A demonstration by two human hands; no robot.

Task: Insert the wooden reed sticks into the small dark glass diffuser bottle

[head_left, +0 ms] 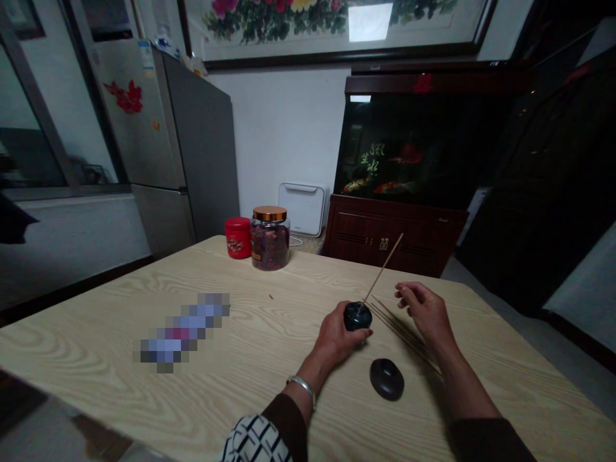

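Observation:
My left hand (334, 335) grips a small round dark glazed incense holder (357, 316) from below, just above the light wood table (269, 378). A thin incense stick (382, 268) stands in the holder, tilted up and to the right. My right hand (423, 311) hangs in the air to the right of it, fingers loosely curled and holding nothing. Under that hand, several more incense sticks (399, 330) lie fanned out on the tabletop. A dark oval stand (386, 379) rests on the table near my left wrist.
At the far edge of the table stand a red lidded tin (237, 237) and a glass jar (270, 239) of dried petals with a copper lid. A pixelated patch (181, 332) covers something on the left. Behind the table are a refrigerator (163, 141) and a fish tank (399, 147).

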